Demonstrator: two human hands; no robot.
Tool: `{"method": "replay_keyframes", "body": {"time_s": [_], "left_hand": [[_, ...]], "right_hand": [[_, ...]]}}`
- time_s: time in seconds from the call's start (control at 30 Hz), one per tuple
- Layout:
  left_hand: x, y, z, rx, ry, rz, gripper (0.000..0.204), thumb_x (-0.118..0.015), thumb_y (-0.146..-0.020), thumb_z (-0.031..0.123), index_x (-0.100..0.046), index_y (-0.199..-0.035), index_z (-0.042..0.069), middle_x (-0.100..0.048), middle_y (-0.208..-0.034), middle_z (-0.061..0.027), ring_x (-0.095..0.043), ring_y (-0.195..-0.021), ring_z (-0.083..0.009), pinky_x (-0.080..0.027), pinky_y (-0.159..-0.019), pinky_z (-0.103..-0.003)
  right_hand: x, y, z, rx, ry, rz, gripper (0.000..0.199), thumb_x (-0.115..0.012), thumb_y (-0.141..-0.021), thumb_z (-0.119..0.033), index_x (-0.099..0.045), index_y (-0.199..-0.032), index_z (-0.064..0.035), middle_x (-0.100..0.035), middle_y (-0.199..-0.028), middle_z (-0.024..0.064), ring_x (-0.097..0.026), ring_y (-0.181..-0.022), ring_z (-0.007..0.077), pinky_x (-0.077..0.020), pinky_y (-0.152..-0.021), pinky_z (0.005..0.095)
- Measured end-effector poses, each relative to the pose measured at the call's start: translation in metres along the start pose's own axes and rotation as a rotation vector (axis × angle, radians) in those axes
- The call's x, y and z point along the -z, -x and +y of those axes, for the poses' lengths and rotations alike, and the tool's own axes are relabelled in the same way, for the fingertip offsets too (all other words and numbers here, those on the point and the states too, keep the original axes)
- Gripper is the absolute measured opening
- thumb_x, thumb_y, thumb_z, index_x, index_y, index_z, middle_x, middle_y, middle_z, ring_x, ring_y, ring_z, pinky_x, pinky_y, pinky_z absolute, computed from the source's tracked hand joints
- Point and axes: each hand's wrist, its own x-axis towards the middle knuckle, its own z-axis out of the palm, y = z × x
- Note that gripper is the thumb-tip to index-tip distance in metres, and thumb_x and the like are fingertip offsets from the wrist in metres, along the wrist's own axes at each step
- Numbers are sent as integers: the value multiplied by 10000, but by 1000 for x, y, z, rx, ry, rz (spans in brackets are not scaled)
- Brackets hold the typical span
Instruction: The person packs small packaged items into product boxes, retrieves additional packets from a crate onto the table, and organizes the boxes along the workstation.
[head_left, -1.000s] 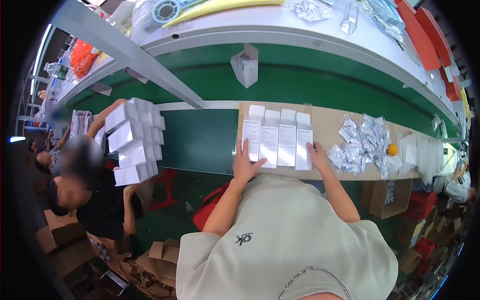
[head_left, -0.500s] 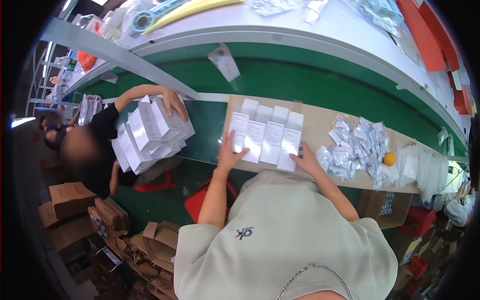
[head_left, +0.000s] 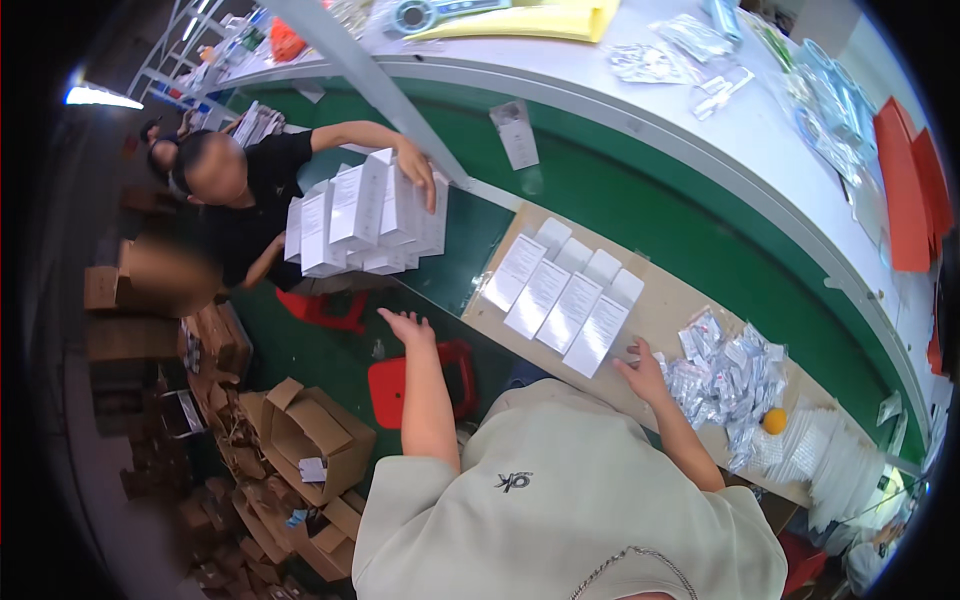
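Several white boxes (head_left: 570,300) lie side by side in a row on the tan tabletop (head_left: 490,305), their far end flaps raised. My left hand (head_left: 407,325) is off the table's near edge, palm up with fingers spread, and holds nothing. Beside the right end of the row, my right hand (head_left: 643,372) is open above the tabletop, apart from the boxes. Close to it on the right lies a heap of small clear plastic packets (head_left: 725,375).
At the left a co-worker (head_left: 255,190) has both arms around a stack of white boxes (head_left: 360,215). An orange ball-like thing (head_left: 774,421) and a row of white bubble-wrap sleeves (head_left: 840,465) stand right. Behind runs a white shelf (head_left: 560,70). Red stools (head_left: 390,390) and open cartons (head_left: 315,430) are below.
Both my hands have let go of the row of boxes. The left has swung out leftward and turned palm up. The view has turned toward the co-worker.
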Motion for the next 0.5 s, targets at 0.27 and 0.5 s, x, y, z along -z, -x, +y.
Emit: {"method": "replay_keyframes", "body": {"time_s": [0.27,0.5], "left_hand": [[-46,-67,89,177,367,-45,1115,-246,-772,928,-130,-1594,185,-111,-1661,-93,-150,-1499,-387,-101,-1145,-684],[-104,-90,79,113,500,-277,997,-238,-825,848,-308,-1542,159,-288,-1592,-153,-243,-1463,-411,-183,-1150,-662]], "right_hand": [[-13,-15,3,-91,-85,234,807,-771,-842,-335,-368,-1444,19,-589,-1296,236,-701,-866,260,-561,-746,350],[-52,-1,-15,-188,-132,378,745,-758,-855,-291,-380,-1428,-2,-576,-1296,220,-686,-882,260,-555,-718,354]]}}
